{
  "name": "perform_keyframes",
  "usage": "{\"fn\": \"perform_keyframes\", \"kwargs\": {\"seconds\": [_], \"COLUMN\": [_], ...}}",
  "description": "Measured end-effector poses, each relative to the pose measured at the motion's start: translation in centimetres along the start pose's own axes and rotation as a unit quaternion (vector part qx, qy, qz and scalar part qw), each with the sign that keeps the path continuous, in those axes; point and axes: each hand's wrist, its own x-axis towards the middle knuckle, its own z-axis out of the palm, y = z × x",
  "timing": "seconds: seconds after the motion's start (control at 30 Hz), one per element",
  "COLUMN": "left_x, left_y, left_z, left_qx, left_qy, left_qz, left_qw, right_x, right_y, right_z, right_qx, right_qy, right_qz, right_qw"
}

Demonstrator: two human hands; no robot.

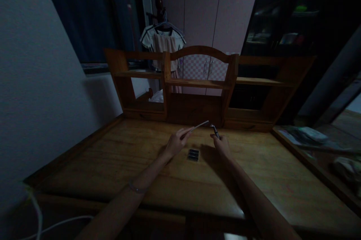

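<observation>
Well within desk side-edges (pixel 307 161), right hand (pixel 221 144)

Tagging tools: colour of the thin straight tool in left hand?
The thin straight tool is mostly whitish; head view.

A white top (pixel 178 39) hangs before a pink wardrobe (pixel 201 14) beside a dark cabinet (pixel 278 25).

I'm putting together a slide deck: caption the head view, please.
Above a wooden desk, the left hand holds a thin pale object, the right hand a dark-handled tool.
</observation>
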Motion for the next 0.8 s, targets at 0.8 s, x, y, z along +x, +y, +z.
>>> {"fn": "perform_keyframes", "kwargs": {"seconds": [0.8], "left_x": [0.2], "left_y": [1.3], "left_z": [-0.3], "left_qx": [-0.063], "left_qy": [-0.059], "left_qz": [-0.017], "left_qw": [0.996], "right_x": [-1.3], "right_y": [-1.6], "right_z": [0.2], "right_qx": [0.285], "right_qy": [-0.188], "right_qz": [0.051], "right_qw": [0.939]}}
